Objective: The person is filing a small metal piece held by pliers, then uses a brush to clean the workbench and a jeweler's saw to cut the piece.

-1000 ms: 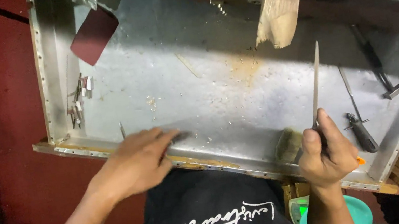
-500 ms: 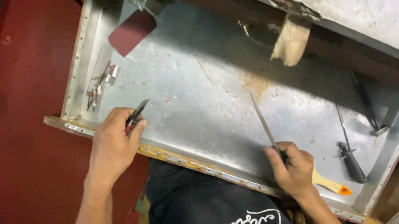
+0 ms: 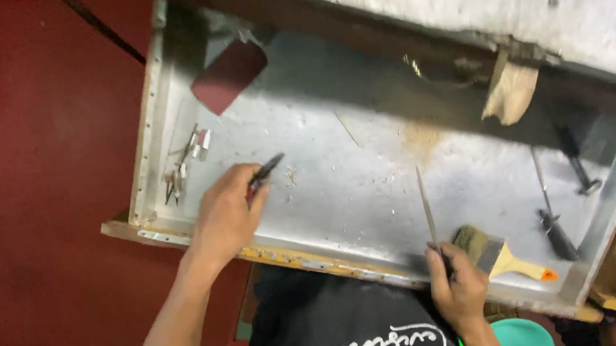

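My left hand (image 3: 228,215) rests on the left part of a shallow metal tray (image 3: 341,184) and grips a small dark tool (image 3: 266,170) whose tip points up and right. My right hand (image 3: 459,288) is at the tray's near edge, closed on the handle of a long thin metal file (image 3: 426,205) that stands up over the tray floor. A paintbrush (image 3: 497,251) with a pale handle lies just right of that hand.
Small metal clips (image 3: 184,165) lie in the tray's left corner near a dark red patch (image 3: 229,76). A screwdriver (image 3: 551,208) and another dark tool (image 3: 576,161) lie at the right. A torn pale piece (image 3: 511,91) hangs from the upper edge. Red floor (image 3: 33,193) lies left.
My left hand picked up the small dark tool from the tray's edge and moved inward. My right hand lowered the file and shifted left. The view has swung.
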